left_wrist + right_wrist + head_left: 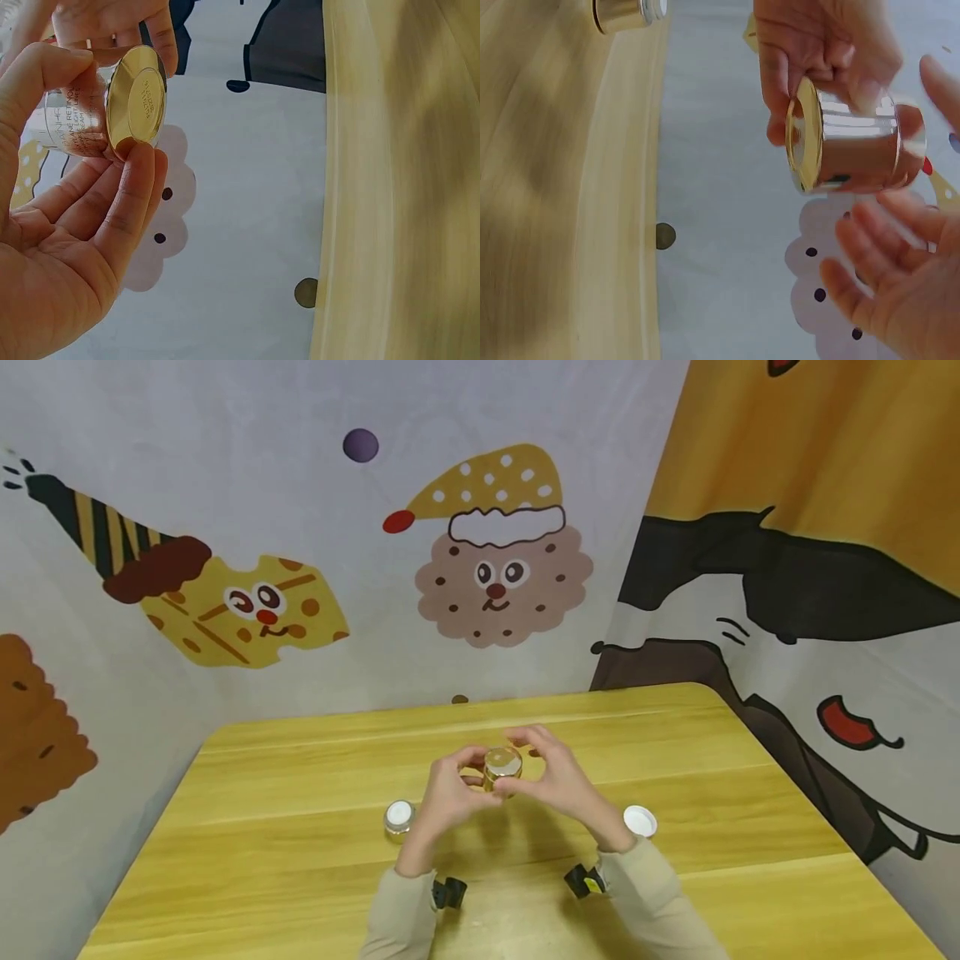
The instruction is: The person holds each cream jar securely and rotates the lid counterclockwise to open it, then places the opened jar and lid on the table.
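Observation:
Above the table, my left hand (447, 795) holds a shiny gold cream jar (502, 765) between thumb and fingers. The left wrist view shows printed lettering on the jar's side and its gold base (137, 101) facing the tabletop, with small marks on it. My right hand (561, 782) is beside the jar, fingers spread and loosely bent; in the right wrist view a gap shows between these fingers (877, 240) and the jar. A second gold jar (399, 820) with a white top stands on the table, left of my left forearm.
A round white lid (640, 821) lies on the wooden table (300, 877), right of my right forearm. Behind the table's far edge hangs a cloth backdrop (300, 460) printed with cartoon food figures. Dark camera mounts (450, 893) are strapped at both wrists.

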A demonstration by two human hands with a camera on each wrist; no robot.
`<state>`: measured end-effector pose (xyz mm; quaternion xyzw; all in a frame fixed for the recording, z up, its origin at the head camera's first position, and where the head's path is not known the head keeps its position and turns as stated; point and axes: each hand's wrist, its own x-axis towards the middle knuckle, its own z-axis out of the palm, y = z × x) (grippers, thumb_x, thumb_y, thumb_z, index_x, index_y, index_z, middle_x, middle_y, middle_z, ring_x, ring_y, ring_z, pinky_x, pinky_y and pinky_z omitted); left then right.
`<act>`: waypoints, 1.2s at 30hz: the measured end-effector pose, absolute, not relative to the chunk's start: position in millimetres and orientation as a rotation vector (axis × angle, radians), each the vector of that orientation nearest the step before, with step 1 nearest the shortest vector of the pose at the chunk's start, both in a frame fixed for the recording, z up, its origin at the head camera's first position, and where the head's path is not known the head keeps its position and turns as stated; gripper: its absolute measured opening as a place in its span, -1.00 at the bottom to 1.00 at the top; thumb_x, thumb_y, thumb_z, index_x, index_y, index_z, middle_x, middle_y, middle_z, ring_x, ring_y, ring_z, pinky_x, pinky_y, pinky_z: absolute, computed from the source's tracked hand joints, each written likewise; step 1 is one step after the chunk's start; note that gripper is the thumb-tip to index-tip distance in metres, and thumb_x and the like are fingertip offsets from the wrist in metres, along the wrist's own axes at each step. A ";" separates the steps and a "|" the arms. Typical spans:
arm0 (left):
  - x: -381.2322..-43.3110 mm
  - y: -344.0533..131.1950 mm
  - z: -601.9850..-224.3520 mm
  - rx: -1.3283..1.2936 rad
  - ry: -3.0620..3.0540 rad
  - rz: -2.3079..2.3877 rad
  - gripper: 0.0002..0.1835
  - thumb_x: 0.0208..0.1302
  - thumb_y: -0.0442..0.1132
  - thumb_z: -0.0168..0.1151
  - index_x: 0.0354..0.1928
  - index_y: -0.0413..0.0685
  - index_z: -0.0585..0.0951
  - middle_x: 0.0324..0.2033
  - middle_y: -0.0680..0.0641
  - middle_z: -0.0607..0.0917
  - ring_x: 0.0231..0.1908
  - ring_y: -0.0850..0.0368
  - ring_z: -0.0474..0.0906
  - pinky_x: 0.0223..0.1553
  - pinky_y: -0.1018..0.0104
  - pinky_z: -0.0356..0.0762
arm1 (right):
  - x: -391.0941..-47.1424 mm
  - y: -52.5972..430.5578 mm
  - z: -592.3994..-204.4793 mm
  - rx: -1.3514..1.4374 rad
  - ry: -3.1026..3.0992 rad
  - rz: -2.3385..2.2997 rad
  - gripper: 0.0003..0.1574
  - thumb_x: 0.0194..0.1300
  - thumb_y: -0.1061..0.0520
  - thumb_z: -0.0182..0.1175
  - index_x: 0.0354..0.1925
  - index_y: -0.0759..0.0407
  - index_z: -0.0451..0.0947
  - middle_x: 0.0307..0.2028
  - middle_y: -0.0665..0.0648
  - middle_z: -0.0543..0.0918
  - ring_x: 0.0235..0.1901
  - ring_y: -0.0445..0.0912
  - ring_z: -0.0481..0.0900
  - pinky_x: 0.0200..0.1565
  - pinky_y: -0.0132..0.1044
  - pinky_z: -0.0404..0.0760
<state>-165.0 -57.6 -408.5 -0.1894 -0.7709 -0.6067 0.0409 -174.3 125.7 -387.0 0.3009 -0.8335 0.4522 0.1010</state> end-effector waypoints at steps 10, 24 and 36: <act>-164.0 -58.1 -406.5 -0.594 -2.366 -1.847 -0.52 -0.17 -0.44 0.42 -0.07 -0.25 0.60 -0.28 -0.18 0.64 -0.23 0.04 0.56 -0.26 0.36 0.63 | -173.7 126.6 -385.4 0.904 -2.441 1.331 -0.52 -0.04 0.16 0.46 -0.11 0.25 0.56 -0.11 0.15 0.55 -0.11 0.02 0.48 -0.12 -0.03 0.50; -165.5 -57.7 -410.2 -0.590 -2.342 -1.864 -0.48 -0.19 -0.45 0.44 -0.05 -0.31 0.59 -0.27 -0.18 0.64 -0.22 0.00 0.56 -0.23 0.32 0.63 | -176.1 123.6 -388.6 0.858 -2.454 1.322 -0.49 -0.11 0.15 0.49 -0.17 0.20 0.51 -0.14 0.13 0.55 -0.12 0.02 0.47 -0.15 0.08 0.49; -167.3 -58.7 -412.9 -0.612 -2.358 -1.831 -0.52 -0.17 -0.43 0.41 -0.07 -0.29 0.60 -0.26 -0.16 0.65 -0.22 0.03 0.56 -0.25 0.31 0.63 | -176.0 128.9 -386.8 1.038 -2.457 1.356 -0.41 0.08 0.23 0.35 0.11 0.30 0.49 0.01 0.20 0.52 -0.02 0.06 0.46 -0.02 0.05 0.47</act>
